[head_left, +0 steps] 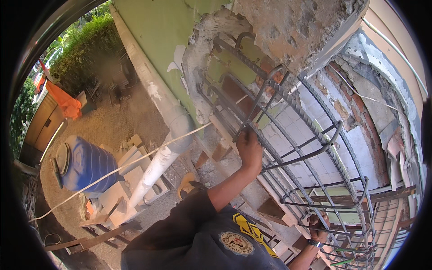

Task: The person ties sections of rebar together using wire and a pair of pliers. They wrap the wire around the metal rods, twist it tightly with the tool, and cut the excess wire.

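Observation:
A long cage of ribbed steel rebar (297,148), with bent stirrups (317,155) around its long bars, runs from the broken wall at upper middle down to the lower right. My left hand (250,145) is closed at the cage's near lower bar, fingers curled against the steel by a stirrup. Farther along to the lower right, my right hand (318,226) wraps around a bar of the same cage, a dark watch (314,243) on its wrist. Part of the right fingers hides behind the bars. A timber board (288,219) lies along the cage's near side.
Rough concrete (310,31) overhangs the cage's upper end. A white pipe (155,85) slants down the green wall (157,31). A pale cord (130,165) crosses at left, before a blue barrel (87,164) and loose boards (135,168). Exposed brick (366,121) edges the right side.

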`<state>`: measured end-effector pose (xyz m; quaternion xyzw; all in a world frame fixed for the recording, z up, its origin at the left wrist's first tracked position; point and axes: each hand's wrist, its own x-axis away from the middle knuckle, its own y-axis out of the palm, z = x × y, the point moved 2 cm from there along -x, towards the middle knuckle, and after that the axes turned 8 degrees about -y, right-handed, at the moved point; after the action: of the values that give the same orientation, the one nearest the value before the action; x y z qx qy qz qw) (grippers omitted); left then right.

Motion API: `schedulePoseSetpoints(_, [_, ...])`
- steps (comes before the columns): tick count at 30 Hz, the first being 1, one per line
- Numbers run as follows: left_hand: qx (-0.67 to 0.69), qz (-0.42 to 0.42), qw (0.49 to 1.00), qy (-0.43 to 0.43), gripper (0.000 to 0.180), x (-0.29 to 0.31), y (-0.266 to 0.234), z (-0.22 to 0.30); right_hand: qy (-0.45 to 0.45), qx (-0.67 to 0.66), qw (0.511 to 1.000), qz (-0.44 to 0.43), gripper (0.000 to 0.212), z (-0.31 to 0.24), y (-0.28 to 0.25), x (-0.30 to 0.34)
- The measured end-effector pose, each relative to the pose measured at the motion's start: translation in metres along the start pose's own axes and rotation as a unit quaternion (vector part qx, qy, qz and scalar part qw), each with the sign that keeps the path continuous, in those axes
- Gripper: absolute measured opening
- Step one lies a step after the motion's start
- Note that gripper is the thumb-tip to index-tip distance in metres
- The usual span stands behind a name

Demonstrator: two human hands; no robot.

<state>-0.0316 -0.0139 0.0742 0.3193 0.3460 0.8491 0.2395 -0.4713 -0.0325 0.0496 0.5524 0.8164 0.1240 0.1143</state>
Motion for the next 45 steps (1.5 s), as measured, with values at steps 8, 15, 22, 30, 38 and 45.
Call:
schedulePoseSetpoints(8, [-0.007,-0.004,1.0,0.011,0.019,-0.01,-0.007,-0.012,-0.004,0.047,0.999,0.016,0.035,-0.006,0.007,-0.003])
schedulePoseSetpoints(15, [-0.008,-0.019,1.0,0.0,0.02,-0.012,-0.009,-0.013,-0.003,0.026,0.999,-0.035,0.036,-0.012,0.016,-0.006])
schedulePoseSetpoints(22, [-0.069,0.003,0.996,0.047,0.03,-0.015,-0.007,-0.015,-0.013,0.034,0.999,-0.023,0.03,-0.008,0.003,-0.011])
schedulePoseSetpoints(30, [-0.099,-0.002,0.994,0.05,0.022,-0.017,-0.006,-0.012,-0.015,0.025,0.999,0.019,0.028,-0.012,0.01,-0.012])
schedulePoseSetpoints(38, [0.005,-0.014,1.0,-0.022,0.023,-0.007,-0.001,-0.004,-0.023,0.023,0.999,-0.001,0.038,-0.008,0.002,-0.01])
schedulePoseSetpoints(45, [-0.116,0.034,0.99,0.076,0.031,-0.012,-0.008,-0.011,-0.041,-0.029,0.999,0.002,0.035,0.001,0.003,-0.016])
